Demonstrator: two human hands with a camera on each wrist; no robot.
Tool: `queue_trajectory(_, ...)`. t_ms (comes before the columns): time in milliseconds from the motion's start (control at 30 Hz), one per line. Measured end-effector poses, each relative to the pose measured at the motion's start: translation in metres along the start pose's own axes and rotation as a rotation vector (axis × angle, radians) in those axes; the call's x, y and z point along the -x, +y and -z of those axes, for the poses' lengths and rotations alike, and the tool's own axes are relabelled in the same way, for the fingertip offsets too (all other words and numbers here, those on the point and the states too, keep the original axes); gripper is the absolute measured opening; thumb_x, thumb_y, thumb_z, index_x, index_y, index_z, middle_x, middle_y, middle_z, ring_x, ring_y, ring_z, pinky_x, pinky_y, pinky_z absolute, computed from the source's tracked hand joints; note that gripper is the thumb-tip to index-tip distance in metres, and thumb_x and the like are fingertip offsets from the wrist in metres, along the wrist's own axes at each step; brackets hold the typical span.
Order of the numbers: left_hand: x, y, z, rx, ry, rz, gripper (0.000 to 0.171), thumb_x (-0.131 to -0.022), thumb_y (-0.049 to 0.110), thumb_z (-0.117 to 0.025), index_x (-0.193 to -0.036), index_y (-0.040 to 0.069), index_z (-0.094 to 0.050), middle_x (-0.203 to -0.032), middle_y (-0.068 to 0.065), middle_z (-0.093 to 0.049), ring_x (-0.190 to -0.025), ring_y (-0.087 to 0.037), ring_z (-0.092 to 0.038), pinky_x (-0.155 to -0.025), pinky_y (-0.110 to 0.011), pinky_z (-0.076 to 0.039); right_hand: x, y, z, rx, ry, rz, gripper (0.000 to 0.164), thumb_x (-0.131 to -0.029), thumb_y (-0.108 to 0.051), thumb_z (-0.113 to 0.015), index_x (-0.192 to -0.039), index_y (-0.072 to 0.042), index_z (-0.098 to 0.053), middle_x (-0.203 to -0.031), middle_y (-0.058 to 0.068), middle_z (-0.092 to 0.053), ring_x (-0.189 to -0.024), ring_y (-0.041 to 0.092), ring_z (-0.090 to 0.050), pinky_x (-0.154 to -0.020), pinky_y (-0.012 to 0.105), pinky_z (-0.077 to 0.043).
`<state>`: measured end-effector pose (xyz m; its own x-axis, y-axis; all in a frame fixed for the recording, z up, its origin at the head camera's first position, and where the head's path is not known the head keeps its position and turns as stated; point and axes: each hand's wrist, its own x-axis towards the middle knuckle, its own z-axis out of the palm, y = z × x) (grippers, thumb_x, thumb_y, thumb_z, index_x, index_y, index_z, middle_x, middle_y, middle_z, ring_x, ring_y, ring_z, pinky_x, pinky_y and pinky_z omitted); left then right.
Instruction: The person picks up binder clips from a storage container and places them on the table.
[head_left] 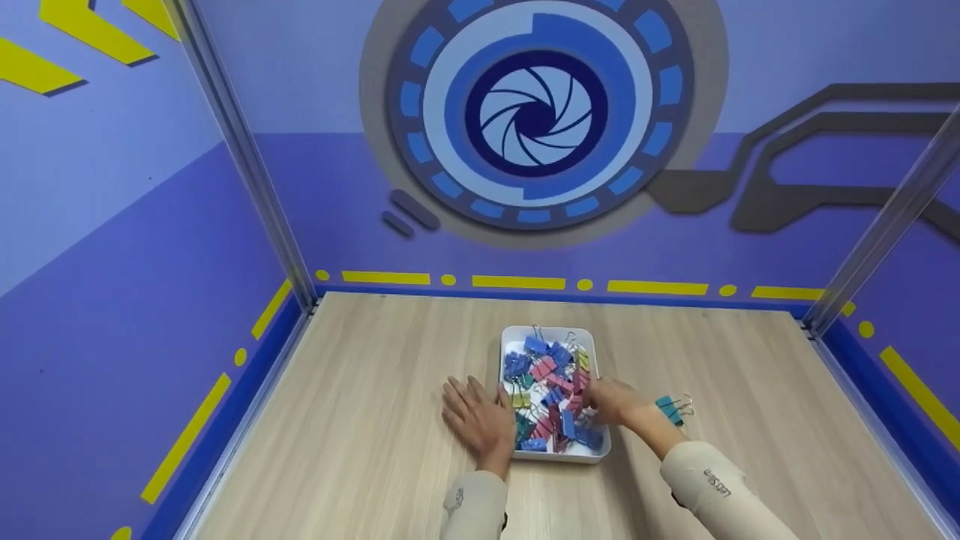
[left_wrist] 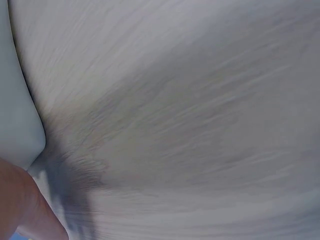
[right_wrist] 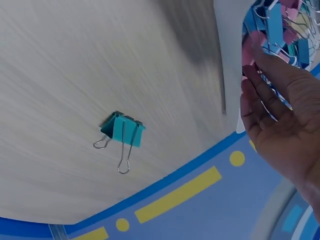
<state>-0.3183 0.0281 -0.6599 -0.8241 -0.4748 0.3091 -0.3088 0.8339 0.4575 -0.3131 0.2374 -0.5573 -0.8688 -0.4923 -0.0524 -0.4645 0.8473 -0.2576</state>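
Note:
A white tray (head_left: 559,459) filled with binder clips in blue, pink, red, green and yellow stands on the wooden table. My left hand (head_left: 477,420) lies with fingers spread on the table along the tray's left side, its thumb at the rim. In the left wrist view, part of that hand (left_wrist: 30,210) shows beside the tray wall (left_wrist: 20,115). Over the right rim, my right hand (head_left: 616,403) reaches in with bent fingers. Its thumb and fingertips are at a pink binder clip (right_wrist: 254,46); I cannot tell whether they pinch it.
A teal binder clip (head_left: 670,410) lies apart on the table, right of the tray and near my right forearm; the right wrist view shows its wire handles. Blue-purple walls (head_left: 247,225) with metal corner posts border the wooden table (head_left: 390,360).

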Motion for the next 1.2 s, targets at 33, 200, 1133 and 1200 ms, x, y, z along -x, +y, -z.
queue_trajectory(33, 0.0, 0.0, 0.0, 0.002, 0.006, -0.002, 0.068, -0.1, 0.054, -0.052, -0.148, 0.006, -0.053, -0.163, -0.022, -0.037, -0.153, -0.04, -0.032, -0.123, -0.058, -0.029, 0.001, 0.001, -0.003, 0.017, 0.024, 0.008, 0.022, -0.07, 0.003, -0.089, -0.088, 0.0, -0.077, -0.079, 0.012, -0.072, -0.068, 0.019, -0.06, -0.066, 0.039, -0.058)
queue_trajectory(200, 0.001, 0.001, -0.002, 0.001, 0.035, -0.008, 0.067, -0.099, 0.052, -0.053, -0.147, 0.005, -0.054, -0.161, -0.023, -0.04, -0.152, -0.04, -0.034, -0.12, -0.059, -0.032, 0.001, 0.006, -0.017, 0.097, 0.158, -0.017, 0.026, -0.071, -0.004, -0.09, -0.087, 0.001, -0.07, -0.072, 0.012, -0.069, -0.063, 0.025, -0.062, -0.061, 0.043, -0.056)
queue_trajectory(1133, 0.001, 0.002, 0.0, -0.021, 0.002, 0.003, 0.068, -0.1, 0.053, -0.052, -0.149, 0.006, -0.051, -0.162, -0.022, -0.037, -0.153, -0.039, -0.031, -0.122, -0.058, -0.029, -0.001, -0.003, -0.006, -0.058, 0.097, -0.056, 0.046, -0.076, -0.002, -0.088, -0.111, -0.005, -0.058, -0.09, 0.016, -0.071, -0.076, 0.027, -0.065, -0.067, 0.051, -0.059)
queue_trajectory(1200, 0.001, 0.002, 0.0, -0.02, 0.01, 0.0, 0.068, -0.1, 0.053, -0.052, -0.149, 0.005, -0.052, -0.162, -0.023, -0.038, -0.153, -0.04, -0.032, -0.122, -0.058, -0.03, 0.0, -0.003, 0.0, -0.051, 0.101, -0.022, 0.038, -0.076, -0.001, -0.086, -0.105, -0.005, -0.062, -0.085, 0.013, -0.071, -0.071, 0.022, -0.063, -0.061, 0.045, -0.057)
